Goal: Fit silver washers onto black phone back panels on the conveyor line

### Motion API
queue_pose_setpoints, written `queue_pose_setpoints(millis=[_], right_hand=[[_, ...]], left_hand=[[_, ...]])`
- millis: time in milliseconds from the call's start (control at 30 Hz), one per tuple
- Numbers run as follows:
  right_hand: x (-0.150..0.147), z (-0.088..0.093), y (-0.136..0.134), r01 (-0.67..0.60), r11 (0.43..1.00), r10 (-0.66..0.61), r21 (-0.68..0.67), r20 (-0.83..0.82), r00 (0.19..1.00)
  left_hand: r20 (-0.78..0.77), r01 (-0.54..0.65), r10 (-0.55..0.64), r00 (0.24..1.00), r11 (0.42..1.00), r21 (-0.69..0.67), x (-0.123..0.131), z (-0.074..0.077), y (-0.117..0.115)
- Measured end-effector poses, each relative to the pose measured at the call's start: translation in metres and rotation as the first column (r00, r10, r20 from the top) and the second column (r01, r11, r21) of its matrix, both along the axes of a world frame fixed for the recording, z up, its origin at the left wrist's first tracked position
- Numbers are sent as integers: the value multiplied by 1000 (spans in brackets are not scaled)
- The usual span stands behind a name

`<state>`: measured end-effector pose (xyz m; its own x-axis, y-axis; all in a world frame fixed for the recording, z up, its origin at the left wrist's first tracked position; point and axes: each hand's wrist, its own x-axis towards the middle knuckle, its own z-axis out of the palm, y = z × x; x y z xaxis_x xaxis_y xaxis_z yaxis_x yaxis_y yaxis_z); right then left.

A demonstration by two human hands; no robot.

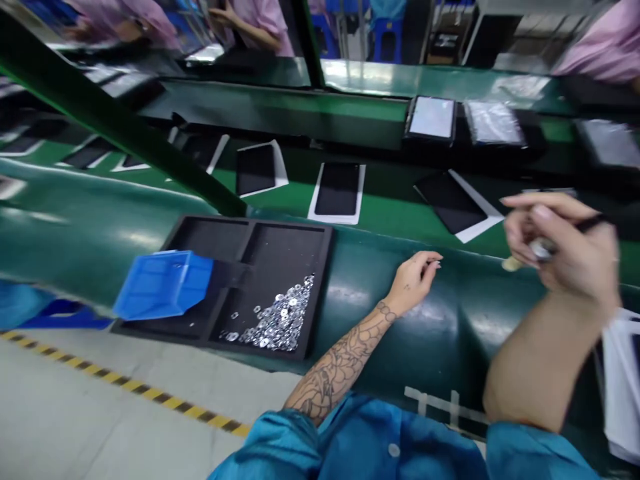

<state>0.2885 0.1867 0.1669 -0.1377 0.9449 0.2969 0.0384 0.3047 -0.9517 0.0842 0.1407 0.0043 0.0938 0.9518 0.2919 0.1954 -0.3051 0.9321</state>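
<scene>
The left hand point(414, 283) hovers low over the green tabletop point(365, 273), bent at the wrist, with its fingers curled in toward the thumb. Whether that grip has hold of anything is too small to tell. Its tattooed forearm point(340, 363) comes out of a blue sleeve point(280, 447). The right hand point(560, 250) is raised and blurred, its grip closed around a dark stick point(590, 223), with a silvery piece point(540, 250) showing between the fingers.

Left of both hands, a black tray point(325, 280) holds a heap of metal washers point(280, 317) in one compartment. A blue plastic bin point(163, 285) sits tilted at the tray's left end. Beyond the tabletop, black phone panels on white sheets point(337, 193) lie on a green belt point(300, 200). A co-worker's pink sleeve point(260, 27) shows farther off, and yellow-and-black tape point(125, 387) marks the floor.
</scene>
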Motion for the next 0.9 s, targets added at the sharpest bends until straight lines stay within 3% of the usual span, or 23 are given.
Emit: queue_pose_setpoints(millis=[100,167,233,333,467,667,900], right_hand=[[12,-32,53,249,965,-232,-86,174,957],[27,-62,93,393,919,-343,-36,419,841],[46,-86,122,400,915,-331,50,659,676],[62,-109,137,414,909,-282,57,814,508],[56,-126,133,464,885,-273,37,848,454],[39,-140,133,414,909,-186,-38,854,486],[21,-139,133,317,945,-167,-87,703,691]], left_hand=[[-20,-6,5,1000,999,-48,1,0,2],[-32,-7,5,999,999,-54,2,-1,6],[-33,-5,3,999,999,-46,4,-2,9],[-47,-4,2,999,999,-42,6,-1,11],[-55,-5,3,998,999,-36,8,-2,11],[-4,-44,44,999,998,-47,9,-5,13],[38,-49,51,998,997,-62,9,-13,19]])
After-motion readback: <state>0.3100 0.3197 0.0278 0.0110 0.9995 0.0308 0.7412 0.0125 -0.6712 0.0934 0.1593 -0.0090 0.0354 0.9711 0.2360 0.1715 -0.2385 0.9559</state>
